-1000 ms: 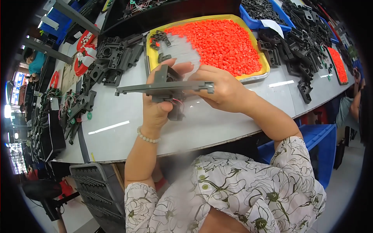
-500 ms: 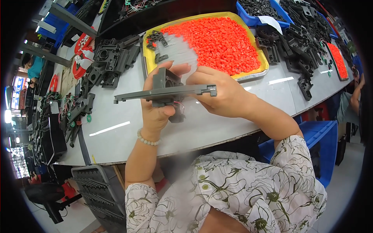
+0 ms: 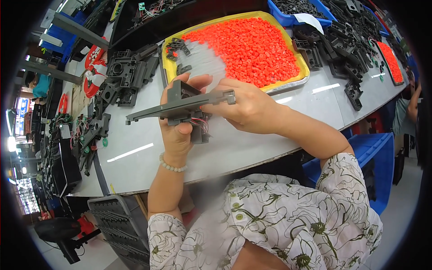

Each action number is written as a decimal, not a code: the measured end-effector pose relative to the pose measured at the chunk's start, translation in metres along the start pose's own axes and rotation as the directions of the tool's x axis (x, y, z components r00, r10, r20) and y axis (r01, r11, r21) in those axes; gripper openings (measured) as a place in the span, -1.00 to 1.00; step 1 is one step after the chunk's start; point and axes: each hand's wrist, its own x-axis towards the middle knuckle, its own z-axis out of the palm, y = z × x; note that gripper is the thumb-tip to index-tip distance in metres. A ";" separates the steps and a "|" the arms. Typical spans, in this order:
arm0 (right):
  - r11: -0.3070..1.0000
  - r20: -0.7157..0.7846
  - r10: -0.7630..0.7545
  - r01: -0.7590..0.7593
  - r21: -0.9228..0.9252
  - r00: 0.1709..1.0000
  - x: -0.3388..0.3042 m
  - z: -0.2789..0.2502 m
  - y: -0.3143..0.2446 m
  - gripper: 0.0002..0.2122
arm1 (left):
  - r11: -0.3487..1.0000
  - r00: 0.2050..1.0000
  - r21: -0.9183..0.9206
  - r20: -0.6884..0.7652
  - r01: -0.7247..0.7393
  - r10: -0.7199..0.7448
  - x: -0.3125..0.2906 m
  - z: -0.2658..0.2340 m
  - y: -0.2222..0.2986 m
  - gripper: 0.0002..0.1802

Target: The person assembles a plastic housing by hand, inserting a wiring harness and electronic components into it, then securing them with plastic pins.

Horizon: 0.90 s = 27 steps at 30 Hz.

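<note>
A dark grey plastic housing (image 3: 173, 109) with a long flat arm is held up over the white table, seen nearly edge-on. Thin red and white wires (image 3: 200, 123) show at its underside. My left hand (image 3: 176, 135) is wrapped round the housing's block-shaped middle, thumb in front and fingers behind. On the far side of the long arm, my right hand (image 3: 249, 105) is closed against the housing's right part; its fingertips are hidden, so what they pinch there does not show. Behind both hands lies a yellow-lined tray (image 3: 302, 60) with small orange-red plastic pieces (image 3: 256, 49).
Grey plastic housings (image 3: 126, 74) are heaped left of the tray, and more dark parts (image 3: 346, 63) lie to its right. A blue bin (image 3: 281, 15) stands at the back. Near my right elbow is a blue crate (image 3: 382, 166); a grey rack (image 3: 119, 225) stands below the table's left.
The housing has tilted and turned slightly, its long arm shifting left, so more of the wires shows. Both hands moved a little left with it. The whole view has shifted slightly.
</note>
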 end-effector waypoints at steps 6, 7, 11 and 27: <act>0.999 -0.004 -0.001 0.001 0.033 1.000 -0.001 0.000 0.003 -0.61 | 0.999 0.999 0.017 0.018 -0.033 0.033 0.001 -0.003 -0.004 0.13; 0.999 -0.015 -0.008 0.008 0.040 1.000 0.000 0.000 0.003 -0.62 | 0.998 0.998 0.026 0.026 -0.052 0.052 0.001 -0.003 -0.004 0.13; 0.999 -0.052 -0.022 0.023 0.023 0.998 0.001 0.004 0.002 -0.65 | 0.993 0.995 0.062 0.035 -0.099 0.097 0.000 -0.001 -0.001 0.12; 0.970 -0.038 0.120 -0.109 0.216 0.992 0.004 -0.001 0.004 -0.81 | 0.990 0.991 0.059 0.002 -0.131 0.131 0.002 -0.001 0.003 0.12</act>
